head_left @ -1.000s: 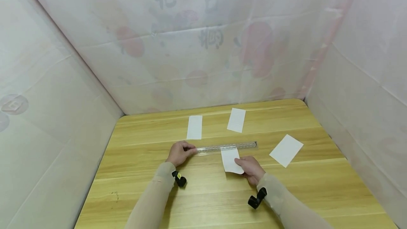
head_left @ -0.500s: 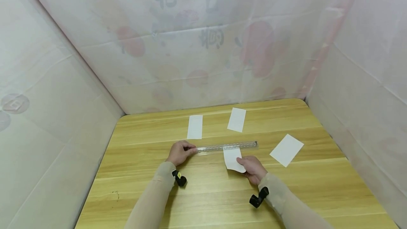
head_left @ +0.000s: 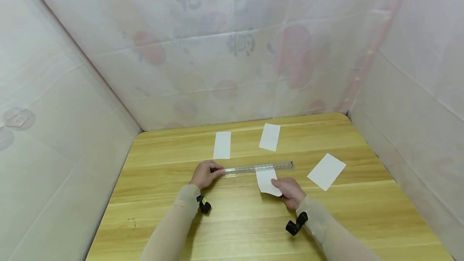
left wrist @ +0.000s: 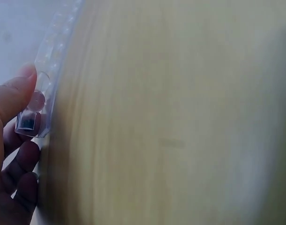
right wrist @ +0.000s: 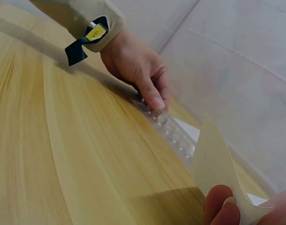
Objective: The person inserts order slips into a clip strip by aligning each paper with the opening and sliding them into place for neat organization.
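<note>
My left hand (head_left: 205, 175) pinches the left end of a long clear plastic strip (head_left: 239, 170) between thumb and fingers. A row of round shapes runs along the strip, and a small dark patch marks its held end in the left wrist view. My right hand (head_left: 288, 193) holds a white paper card (head_left: 267, 182) by its near right corner, thumb on top. The card's far edge meets the strip right of its middle and shows through the clear plastic. In the right wrist view the card (right wrist: 213, 159) bends upward, with curled fingers (right wrist: 222, 206) at its lower edge.
Three more white cards lie on the wooden table (head_left: 152, 220): one card (head_left: 222, 145) beyond the strip's left part, another card (head_left: 270, 137) at the back, and a tilted card (head_left: 326, 171) at the right. Pale cloth walls (head_left: 224, 59) stand behind and at both sides.
My right hand has shifted slightly to the right, with the card sliding along the strip. The left hand and the strip stay in place.
</note>
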